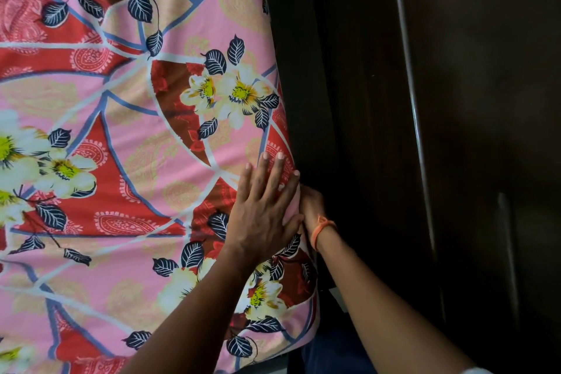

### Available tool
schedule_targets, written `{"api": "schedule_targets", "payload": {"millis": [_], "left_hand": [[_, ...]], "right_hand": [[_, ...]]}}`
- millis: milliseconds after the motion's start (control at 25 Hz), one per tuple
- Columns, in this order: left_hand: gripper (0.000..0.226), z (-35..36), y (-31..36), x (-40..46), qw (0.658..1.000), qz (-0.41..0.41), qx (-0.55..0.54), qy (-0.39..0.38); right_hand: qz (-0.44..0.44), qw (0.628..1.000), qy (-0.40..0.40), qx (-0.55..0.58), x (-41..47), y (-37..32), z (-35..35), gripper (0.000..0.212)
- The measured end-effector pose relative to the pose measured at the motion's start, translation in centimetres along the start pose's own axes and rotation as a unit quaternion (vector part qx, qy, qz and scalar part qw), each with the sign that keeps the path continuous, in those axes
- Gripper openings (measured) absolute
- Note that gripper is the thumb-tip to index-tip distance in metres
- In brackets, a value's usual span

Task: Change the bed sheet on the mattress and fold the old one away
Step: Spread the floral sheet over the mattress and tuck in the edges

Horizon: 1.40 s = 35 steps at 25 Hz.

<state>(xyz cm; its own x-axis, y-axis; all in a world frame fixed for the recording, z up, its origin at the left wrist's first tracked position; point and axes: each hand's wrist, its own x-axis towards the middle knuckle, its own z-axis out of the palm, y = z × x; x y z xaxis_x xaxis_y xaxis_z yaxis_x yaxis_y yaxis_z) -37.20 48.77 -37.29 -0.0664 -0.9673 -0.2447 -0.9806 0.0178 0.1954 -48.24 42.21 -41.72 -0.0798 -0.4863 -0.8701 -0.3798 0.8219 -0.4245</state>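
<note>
Floral bed sheet (pixel 127 143) spread over mattress, filling left of view. Left hand (pixel 264 209) flat, fingers straight, pinning sheet at right edge, likely against slip. Right hand (pixel 311 206) down dark gap beside edge, probably tucking; its grip hidden, cannot tell. Orange wristband (pixel 323 229) on right wrist.

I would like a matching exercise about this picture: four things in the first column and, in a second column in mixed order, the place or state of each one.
Column 1
1. left hand
2. right hand
3. orange thread band
4. floral bed sheet

Column 2
A. tied around the right wrist
B. spread over the top of the mattress
C. lying flat with straight fingers near the mattress edge
D. reaching down at the side edge of the mattress, fingers hidden

Pairs: 1-C, 2-D, 3-A, 4-B
</note>
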Motion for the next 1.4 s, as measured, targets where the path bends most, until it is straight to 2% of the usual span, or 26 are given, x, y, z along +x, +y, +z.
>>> {"api": "schedule_targets", "payload": {"millis": [80, 160, 240, 320, 400, 480, 560, 640, 720, 840, 920, 960, 1080, 1160, 1280, 1400], "left_hand": [[0.073, -0.1, 0.0, 0.0, 1.000, 0.005, -0.001, 0.000], [0.073, -0.2, 0.0, 0.0, 1.000, 0.003, 0.001, 0.007], [0.072, -0.2, 0.1, -0.2, 1.000, 0.000, 0.003, 0.013], [0.071, -0.1, 0.2, -0.1, 1.000, 0.001, 0.005, 0.011], [0.071, 0.0, 0.3, 0.1, 1.000, -0.005, 0.004, 0.003], [0.071, 0.1, 0.4, 0.1, 1.000, -0.010, 0.010, 0.000], [0.071, 0.1, 0.4, 0.1, 1.000, -0.008, 0.006, -0.002], [0.071, 0.1, 0.2, 0.1, 1.000, -0.007, 0.002, 0.000], [0.071, 0.2, 0.2, 0.0, 1.000, -0.011, 0.008, 0.004], [0.071, 0.2, 0.3, -0.1, 1.000, -0.009, 0.008, 0.008], [0.070, 0.2, 0.2, -0.1, 1.000, -0.008, 0.003, 0.008], [0.071, 0.1, 0.1, -0.2, 1.000, -0.009, 0.003, 0.005], [0.071, 0.1, 0.2, -0.2, 1.000, -0.004, 0.012, -0.002], [0.071, 0.2, 0.2, 0.0, 1.000, -0.005, 0.016, -0.005], [0.071, 0.2, 0.2, 0.0, 1.000, -0.005, 0.016, -0.008], [0.074, 0.1, -0.1, 0.1, 1.000, -0.002, 0.006, 0.004]], "right_hand": [[0.002, 0.998, -0.060, -0.008, -0.7, -0.2, 0.3, 0.034], [0.061, 0.979, -0.136, 0.141, -0.1, -0.2, -0.3, 0.045], [0.114, 0.959, -0.161, 0.206, 0.6, -0.4, -1.3, 0.050], [0.109, 0.972, -0.138, 0.153, 0.9, -0.6, -1.2, 0.041], [0.086, 0.988, -0.061, 0.117, 0.6, -0.2, -0.6, 0.034], [0.075, 0.980, -0.010, 0.186, 0.3, 1.4, -0.9, 0.033], [0.056, 0.968, 0.067, 0.234, 0.0, 3.6, -2.3, 0.017], [0.046, 0.981, 0.149, 0.113, -1.0, 5.4, -3.8, 0.011], [0.071, 0.989, 0.112, 0.063, -2.6, 7.5, -4.0, 0.022], [0.115, 0.993, -0.017, 0.016, -4.3, 9.1, -2.8, 0.050], [0.137, 0.985, -0.083, 0.065, -3.9, 9.5, -2.3, 0.058], [0.148, 0.979, -0.095, 0.103, -3.4, 9.6, -2.3, 0.055], [0.141, 0.985, -0.064, 0.072, -2.3, 8.4, -1.7, 0.045], [0.124, 0.992, 0.016, 0.010, -1.5, 8.7, -1.3, 0.045], [0.147, 0.980, 0.131, 0.019, -2.0, 8.8, -2.0, 0.043], [0.075, 0.982, 0.171, 0.021, -1.3, 5.5, -2.4, 0.044]]}}
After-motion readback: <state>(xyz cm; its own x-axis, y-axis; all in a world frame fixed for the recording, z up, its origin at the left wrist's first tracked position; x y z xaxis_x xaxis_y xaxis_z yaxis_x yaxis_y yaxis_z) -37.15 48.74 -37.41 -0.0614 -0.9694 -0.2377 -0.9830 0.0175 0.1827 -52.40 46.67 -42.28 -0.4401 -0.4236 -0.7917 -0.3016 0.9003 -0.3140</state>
